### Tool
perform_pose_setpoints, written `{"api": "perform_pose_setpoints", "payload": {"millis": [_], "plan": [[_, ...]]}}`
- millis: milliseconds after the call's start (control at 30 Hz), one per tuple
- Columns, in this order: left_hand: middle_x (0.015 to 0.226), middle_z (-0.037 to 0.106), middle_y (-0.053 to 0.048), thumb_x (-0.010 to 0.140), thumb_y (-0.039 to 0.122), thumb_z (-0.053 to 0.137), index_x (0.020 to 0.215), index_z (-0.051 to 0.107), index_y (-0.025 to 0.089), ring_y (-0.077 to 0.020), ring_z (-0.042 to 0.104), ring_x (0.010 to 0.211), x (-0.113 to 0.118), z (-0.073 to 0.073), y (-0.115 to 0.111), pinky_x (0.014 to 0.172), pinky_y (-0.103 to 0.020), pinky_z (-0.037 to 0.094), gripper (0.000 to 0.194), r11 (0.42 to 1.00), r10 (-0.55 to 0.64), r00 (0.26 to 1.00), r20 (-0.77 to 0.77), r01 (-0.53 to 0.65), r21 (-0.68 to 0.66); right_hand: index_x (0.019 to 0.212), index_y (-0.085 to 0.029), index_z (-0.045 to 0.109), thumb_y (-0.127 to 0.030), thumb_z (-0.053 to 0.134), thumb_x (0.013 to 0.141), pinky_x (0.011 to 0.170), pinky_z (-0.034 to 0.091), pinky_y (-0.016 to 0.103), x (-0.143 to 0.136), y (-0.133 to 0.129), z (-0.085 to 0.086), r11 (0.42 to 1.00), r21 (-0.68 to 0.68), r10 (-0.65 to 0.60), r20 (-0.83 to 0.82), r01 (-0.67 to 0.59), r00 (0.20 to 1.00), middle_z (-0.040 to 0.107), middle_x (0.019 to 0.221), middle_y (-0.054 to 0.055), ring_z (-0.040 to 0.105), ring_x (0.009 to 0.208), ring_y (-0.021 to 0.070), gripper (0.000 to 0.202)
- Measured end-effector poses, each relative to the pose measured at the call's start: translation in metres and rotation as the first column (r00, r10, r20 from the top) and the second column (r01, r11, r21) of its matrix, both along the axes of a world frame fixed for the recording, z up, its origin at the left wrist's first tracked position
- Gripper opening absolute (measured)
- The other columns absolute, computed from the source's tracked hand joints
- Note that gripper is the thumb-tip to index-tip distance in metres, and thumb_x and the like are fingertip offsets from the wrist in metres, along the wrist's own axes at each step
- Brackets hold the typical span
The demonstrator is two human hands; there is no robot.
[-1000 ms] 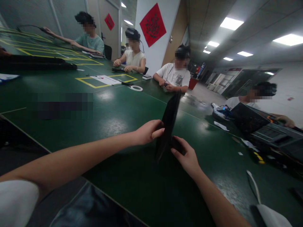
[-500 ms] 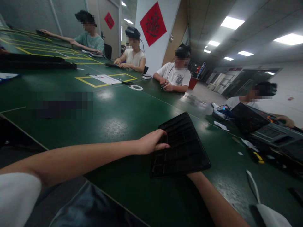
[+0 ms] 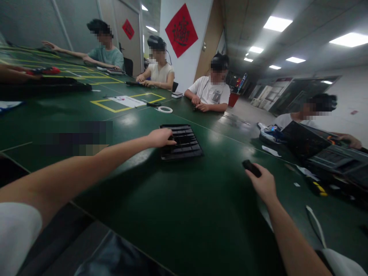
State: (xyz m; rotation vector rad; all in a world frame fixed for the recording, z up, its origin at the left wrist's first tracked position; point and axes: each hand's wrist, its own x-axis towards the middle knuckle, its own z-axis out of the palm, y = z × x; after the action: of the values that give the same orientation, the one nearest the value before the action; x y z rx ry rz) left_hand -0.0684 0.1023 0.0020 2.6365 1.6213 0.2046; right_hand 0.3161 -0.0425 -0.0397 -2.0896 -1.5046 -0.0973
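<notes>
A black compartmented tray [image 3: 186,142] lies on the green table [image 3: 184,214], ahead of me and near the middle of the view. My left hand [image 3: 161,137] reaches over its left edge, with thumb and fingers closed on something dark at the tray; whether that is the tray's rim or a piece in it cannot be made out. To the right, my right hand [image 3: 263,183] is wrapped round a small black object [image 3: 252,168], held above the table and apart from the tray.
A white tape roll [image 3: 165,109], scissors [image 3: 153,104] and paper [image 3: 126,101] lie beyond the tray. An open computer case [image 3: 339,161] and a yellow-handled tool [image 3: 319,189] are at right. Several people sit round the table; another person's hand [image 3: 17,73] is at far left.
The black tray has gone from tilted in my hands to flat on the table, further left and away. My right hand has come out from under it and now shows a small black object.
</notes>
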Motion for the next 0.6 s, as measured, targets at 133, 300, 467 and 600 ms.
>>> {"api": "perform_pose_setpoints", "payload": {"millis": [133, 300, 467, 600], "plan": [[0.093, 0.06, -0.012, 0.075, 0.049, 0.047, 0.09, 0.059, 0.008, -0.0204, 0.054, 0.083, -0.042, 0.007, 0.051, 0.069, -0.026, 0.039, 0.045, 0.99, 0.122, 0.981, -0.15, -0.132, -0.058, 0.122, -0.015, 0.043, -0.049, 0.042, 0.074, 0.086, 0.035, 0.049, 0.029, -0.01, 0.0, 0.882, -0.269, -0.373, 0.101, 0.386, 0.922, 0.047, 0.117, 0.015, 0.043, 0.106, 0.0346, 0.058], [0.073, 0.061, -0.01, 0.073, 0.043, 0.055, 0.078, 0.06, 0.002, -0.0164, 0.053, 0.073, -0.052, 0.019, 0.073, 0.07, -0.025, 0.039, 0.042, 0.976, 0.137, 0.964, -0.226, -0.171, -0.138, 0.127, -0.016, 0.035, -0.054, 0.033, 0.077, 0.092, 0.025, 0.056, 0.036, -0.018, -0.003, 0.775, -0.361, -0.502, 0.146, 0.518, 0.852, 0.034, 0.129, 0.016, 0.026, 0.119, 0.0366, 0.063], [0.089, 0.061, -0.014, 0.074, 0.052, 0.046, 0.082, 0.06, 0.009, -0.0224, 0.056, 0.083, -0.026, 0.005, 0.053, 0.069, -0.026, 0.04, 0.045, 0.983, 0.151, 0.97, -0.192, -0.167, -0.073, 0.118, -0.006, 0.046, -0.035, 0.039, 0.079, 0.096, 0.027, 0.04, 0.028, -0.01, -0.015, 0.912, -0.265, -0.265, 0.2, 0.313, 0.943, 0.051, 0.111, 0.018, 0.043, 0.107, 0.029, 0.05], [0.099, 0.058, -0.015, 0.072, 0.049, 0.05, 0.093, 0.057, 0.011, -0.0252, 0.054, 0.091, 0.021, -0.014, 0.0, 0.075, -0.031, 0.04, 0.044, 0.998, -0.048, 0.992, 0.12, 0.044, 0.033, 0.109, -0.008, 0.054, -0.033, 0.052, 0.069, 0.09, 0.033, 0.045, -0.034, 0.001, -0.02, 0.997, -0.049, 0.058, -0.023, -0.059, 0.998, 0.057, 0.101, 0.014, 0.048, 0.097, 0.0278, 0.047]]}}
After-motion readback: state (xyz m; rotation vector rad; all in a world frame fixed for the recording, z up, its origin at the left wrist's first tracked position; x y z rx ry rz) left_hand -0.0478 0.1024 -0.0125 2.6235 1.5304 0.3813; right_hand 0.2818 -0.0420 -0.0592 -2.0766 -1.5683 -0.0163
